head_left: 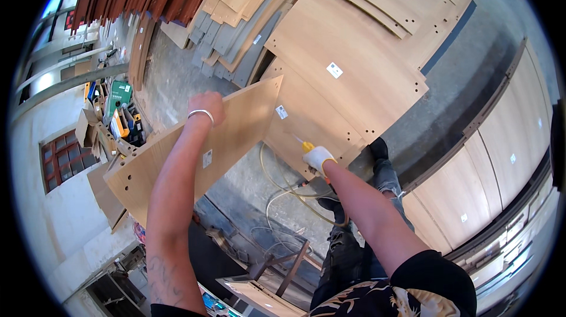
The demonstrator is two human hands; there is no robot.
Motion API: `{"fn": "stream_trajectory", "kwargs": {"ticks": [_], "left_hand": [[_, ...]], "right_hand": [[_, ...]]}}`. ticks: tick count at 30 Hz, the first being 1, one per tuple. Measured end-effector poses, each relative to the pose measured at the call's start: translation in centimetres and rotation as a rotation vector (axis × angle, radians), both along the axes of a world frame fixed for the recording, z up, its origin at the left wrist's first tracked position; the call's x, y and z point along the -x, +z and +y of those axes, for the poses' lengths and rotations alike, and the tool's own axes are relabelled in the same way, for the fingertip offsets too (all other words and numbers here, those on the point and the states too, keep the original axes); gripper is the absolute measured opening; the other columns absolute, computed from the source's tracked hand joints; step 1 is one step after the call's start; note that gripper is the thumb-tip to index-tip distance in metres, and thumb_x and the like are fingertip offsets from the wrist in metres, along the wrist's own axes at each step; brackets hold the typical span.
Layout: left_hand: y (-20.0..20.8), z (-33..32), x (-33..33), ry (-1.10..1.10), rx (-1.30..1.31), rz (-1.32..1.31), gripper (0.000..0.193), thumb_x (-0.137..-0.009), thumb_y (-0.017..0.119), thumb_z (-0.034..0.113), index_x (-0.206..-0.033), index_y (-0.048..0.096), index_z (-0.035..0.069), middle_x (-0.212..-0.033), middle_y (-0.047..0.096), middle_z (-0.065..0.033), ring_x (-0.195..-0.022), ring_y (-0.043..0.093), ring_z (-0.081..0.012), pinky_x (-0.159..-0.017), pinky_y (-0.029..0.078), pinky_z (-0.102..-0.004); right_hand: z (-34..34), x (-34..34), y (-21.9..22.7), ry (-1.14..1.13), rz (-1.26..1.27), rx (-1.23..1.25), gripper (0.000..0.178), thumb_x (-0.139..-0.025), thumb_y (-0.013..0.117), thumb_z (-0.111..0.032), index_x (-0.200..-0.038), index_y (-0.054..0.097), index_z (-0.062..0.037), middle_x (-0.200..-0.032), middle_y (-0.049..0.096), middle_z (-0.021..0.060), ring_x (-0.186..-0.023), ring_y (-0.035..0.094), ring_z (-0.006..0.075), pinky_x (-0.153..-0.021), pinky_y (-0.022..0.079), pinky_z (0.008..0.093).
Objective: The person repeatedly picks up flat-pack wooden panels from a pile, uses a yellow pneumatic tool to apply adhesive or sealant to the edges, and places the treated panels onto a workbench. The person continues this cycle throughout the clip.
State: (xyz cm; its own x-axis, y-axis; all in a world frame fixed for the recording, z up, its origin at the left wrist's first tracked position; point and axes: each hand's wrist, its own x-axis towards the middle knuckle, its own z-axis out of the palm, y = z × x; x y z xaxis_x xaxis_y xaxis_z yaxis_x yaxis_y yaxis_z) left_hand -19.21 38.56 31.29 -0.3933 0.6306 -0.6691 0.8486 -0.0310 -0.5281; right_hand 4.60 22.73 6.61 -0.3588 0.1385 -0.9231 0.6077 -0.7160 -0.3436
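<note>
Diagonally across the left of centre, a long rectangular light-brown wooden panel (pixel 236 118) stands tilted on edge, its long axis running from the lower left toward the upper centre of the frame. The left hand (pixel 207 106) is closed on the upper long edge, about midway between the two ends; its fingertips are hard to make out. Right of the panel, near the centre of the frame, the right hand (pixel 319 158), in a white glove, grips a yellow-bodied tool with a slender metal tip (pixel 307 147). That tip points up and left, toward the panel's right-hand end, and appears apart from it, though depth is hard to judge. So the left hand is the nearer one, touching the panel, while the right has only its tool turned that way. Just beyond the same end, across the upper centre, lies a flat stack of broad pale wooden boards (pixel 368 90). Below the tool, a pale yellow flexible hose (pixel 290 191) loops over the grey concrete floor (pixel 460 75).
</note>
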Motion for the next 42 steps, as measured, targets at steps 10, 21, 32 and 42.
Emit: {"fn": "stream_trajectory", "kwargs": {"ticks": [10,21,32,42], "left_hand": [[1.8,-8.0,3.3,0.164,-0.072,0.023,0.025,-0.086,0.063,0.023,-0.106,0.066,0.008,-0.112,0.069,-0.0159,-0.107,0.065,-0.035,-0.092,0.052,-0.0448],[9.9,-31.1,7.6,0.708,-0.925,-0.451,0.03,-0.079,0.077,0.015,-0.104,0.065,0.003,-0.096,0.072,-0.0151,-0.087,0.069,-0.0263,-0.077,0.053,-0.036],[-6.6,-33.1,5.0,1.081,-1.787,-1.101,0.033,-0.081,0.076,-0.001,-0.111,0.063,-0.001,-0.106,0.068,-0.0061,-0.092,0.062,-0.0137,-0.082,0.05,-0.0275],[-6.3,-37.8,3.6,1.117,-1.611,-1.07,0.034,-0.08,0.075,-0.002,-0.112,0.063,-0.004,-0.108,0.068,-0.0089,-0.098,0.064,-0.018,-0.087,0.051,-0.0316]], "right_hand": [[-3.0,4.2,1.2,-0.031,-0.07,-0.257,0.03,-0.08,0.062,-0.025,-0.086,0.07,0.0036,-0.071,0.068,0.0187,-0.059,0.069,0.0284,-0.058,0.055,0.039],[-3.8,-1.4,7.4,-0.543,0.064,-0.051,0.022,-0.083,0.066,-0.018,-0.078,0.064,0.0035,-0.065,0.065,0.0097,-0.041,0.054,0.015,-0.039,0.044,0.0286],[-12.1,-8.9,7.9,-0.485,-0.072,-0.064,0.013,-0.089,0.062,-0.014,-0.083,0.066,-0.0025,-0.069,0.066,0.0077,-0.043,0.054,0.0144,-0.04,0.043,0.0278],[-12.9,-11.8,6.5,-0.547,-0.039,-0.033,0.018,-0.091,0.065,-0.017,-0.083,0.066,-0.0011,-0.07,0.066,0.0072,-0.045,0.054,0.0131,-0.041,0.045,0.0262]]}}
